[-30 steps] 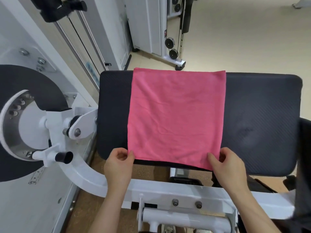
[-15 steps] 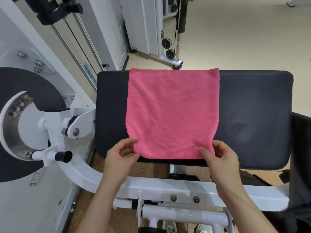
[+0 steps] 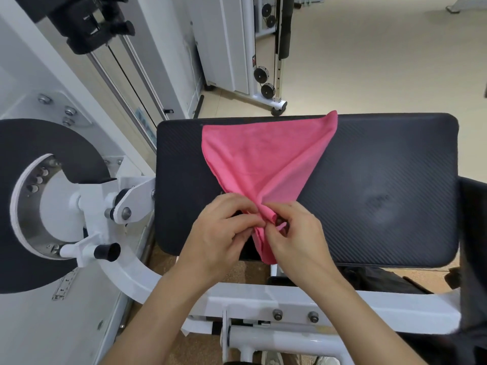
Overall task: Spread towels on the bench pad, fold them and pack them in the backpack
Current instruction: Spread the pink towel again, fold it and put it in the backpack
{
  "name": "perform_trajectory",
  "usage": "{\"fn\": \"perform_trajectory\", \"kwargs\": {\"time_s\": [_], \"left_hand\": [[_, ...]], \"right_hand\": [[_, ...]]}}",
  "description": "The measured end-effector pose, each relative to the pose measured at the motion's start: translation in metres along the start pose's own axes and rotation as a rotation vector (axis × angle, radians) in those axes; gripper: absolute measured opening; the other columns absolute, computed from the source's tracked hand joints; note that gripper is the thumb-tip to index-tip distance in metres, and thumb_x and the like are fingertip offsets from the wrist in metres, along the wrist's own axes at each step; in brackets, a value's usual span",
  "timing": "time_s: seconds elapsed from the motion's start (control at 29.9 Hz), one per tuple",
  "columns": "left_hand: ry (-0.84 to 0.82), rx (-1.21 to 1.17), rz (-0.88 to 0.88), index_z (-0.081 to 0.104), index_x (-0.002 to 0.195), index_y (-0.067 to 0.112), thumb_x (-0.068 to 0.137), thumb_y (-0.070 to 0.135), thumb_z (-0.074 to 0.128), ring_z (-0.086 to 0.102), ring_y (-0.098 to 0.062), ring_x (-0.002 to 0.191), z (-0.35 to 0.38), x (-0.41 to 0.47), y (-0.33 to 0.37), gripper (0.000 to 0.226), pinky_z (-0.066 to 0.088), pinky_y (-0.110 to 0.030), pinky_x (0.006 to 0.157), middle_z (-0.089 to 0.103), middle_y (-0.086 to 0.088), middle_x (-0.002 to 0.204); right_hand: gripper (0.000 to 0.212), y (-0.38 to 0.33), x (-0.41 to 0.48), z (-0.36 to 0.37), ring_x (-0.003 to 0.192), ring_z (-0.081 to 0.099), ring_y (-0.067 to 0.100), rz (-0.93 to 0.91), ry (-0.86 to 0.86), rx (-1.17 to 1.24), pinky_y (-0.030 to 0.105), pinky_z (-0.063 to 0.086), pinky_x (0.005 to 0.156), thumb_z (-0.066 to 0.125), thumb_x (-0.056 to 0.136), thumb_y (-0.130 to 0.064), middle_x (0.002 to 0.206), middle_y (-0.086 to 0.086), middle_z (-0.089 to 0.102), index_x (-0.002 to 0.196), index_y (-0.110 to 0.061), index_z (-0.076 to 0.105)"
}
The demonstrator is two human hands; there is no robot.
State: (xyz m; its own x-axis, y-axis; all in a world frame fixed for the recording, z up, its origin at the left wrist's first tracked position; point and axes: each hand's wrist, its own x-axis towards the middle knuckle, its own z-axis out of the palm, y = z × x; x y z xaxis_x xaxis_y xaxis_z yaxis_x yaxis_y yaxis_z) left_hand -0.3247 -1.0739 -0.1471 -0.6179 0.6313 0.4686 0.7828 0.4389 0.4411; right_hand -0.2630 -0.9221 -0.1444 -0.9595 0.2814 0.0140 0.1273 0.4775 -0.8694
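A pink towel (image 3: 263, 159) lies on the black bench pad (image 3: 382, 185), bunched into a fan shape. Its far edge still spreads across the pad's back, and its near end is gathered to a narrow point near the pad's front edge. My left hand (image 3: 221, 233) and my right hand (image 3: 297, 235) meet at that point. Both pinch the gathered near corners of the towel between fingers and thumb. A short tail of towel hangs below my hands over the front of the pad. A dark bag-like thing (image 3: 374, 280) sits below the pad; I cannot tell if it is the backpack.
The white machine frame (image 3: 290, 299) runs under the pad in front of me. A black and white pivot disc with a knobbed pin (image 3: 105, 251) stands at the left. Cable pulleys (image 3: 266, 80) and a weight stack are behind. Another dark pad (image 3: 474, 233) is at the right edge.
My hands held the towel's two near corners apart with the towel flat. They have come together at the middle, gathering the near edge and lifting it onto the pad.
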Motion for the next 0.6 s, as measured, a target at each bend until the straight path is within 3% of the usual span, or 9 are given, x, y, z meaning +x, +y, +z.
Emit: {"fn": "perform_trajectory", "kwargs": {"time_s": [0.13, 0.37, 0.5, 0.6], "left_hand": [[0.018, -0.094, -0.069, 0.076, 0.098, 0.014, 0.087, 0.012, 0.065, 0.064, -0.008, 0.095, -0.001, 0.008, 0.005, 0.016, 0.052, -0.030, 0.085, 0.071, 0.009, 0.098], [0.092, -0.287, -0.288, 0.072, 0.107, 0.026, 0.079, -0.001, 0.076, 0.066, -0.003, 0.090, -0.007, 0.019, 0.022, 0.038, 0.050, -0.015, 0.083, 0.070, 0.015, 0.096], [0.099, -0.313, -0.298, 0.067, 0.111, 0.030, 0.080, 0.005, 0.075, 0.066, -0.004, 0.090, -0.010, 0.022, 0.026, 0.041, 0.049, -0.012, 0.082, 0.069, 0.013, 0.096], [0.091, -0.302, -0.275, 0.070, 0.110, 0.027, 0.082, 0.011, 0.071, 0.066, -0.007, 0.090, -0.011, 0.025, 0.028, 0.032, 0.050, -0.015, 0.080, 0.069, 0.013, 0.096]], "right_hand": [[0.026, -0.007, 0.000, -0.012, 0.083, 0.061, 0.004, -0.060, 0.029, 0.004, 0.015, 0.048, 0.073, 0.065, 0.088, -0.012, 0.092, -0.013, 0.069, 0.105, -0.029, 0.073], [0.016, -0.015, -0.002, -0.029, 0.067, 0.060, -0.007, -0.072, 0.084, 0.048, 0.005, 0.043, 0.063, 0.073, 0.083, -0.015, 0.066, -0.026, 0.063, 0.096, -0.025, 0.076], [0.021, -0.020, -0.004, -0.034, 0.061, 0.058, -0.005, -0.124, 0.061, 0.006, 0.005, 0.040, 0.060, 0.070, 0.085, -0.015, 0.070, -0.023, 0.066, 0.100, -0.028, 0.076], [0.018, -0.023, -0.006, -0.038, 0.068, 0.061, 0.000, -0.171, 0.038, 0.012, 0.009, 0.041, 0.061, 0.065, 0.088, -0.022, 0.078, -0.018, 0.069, 0.100, -0.031, 0.074]]}}
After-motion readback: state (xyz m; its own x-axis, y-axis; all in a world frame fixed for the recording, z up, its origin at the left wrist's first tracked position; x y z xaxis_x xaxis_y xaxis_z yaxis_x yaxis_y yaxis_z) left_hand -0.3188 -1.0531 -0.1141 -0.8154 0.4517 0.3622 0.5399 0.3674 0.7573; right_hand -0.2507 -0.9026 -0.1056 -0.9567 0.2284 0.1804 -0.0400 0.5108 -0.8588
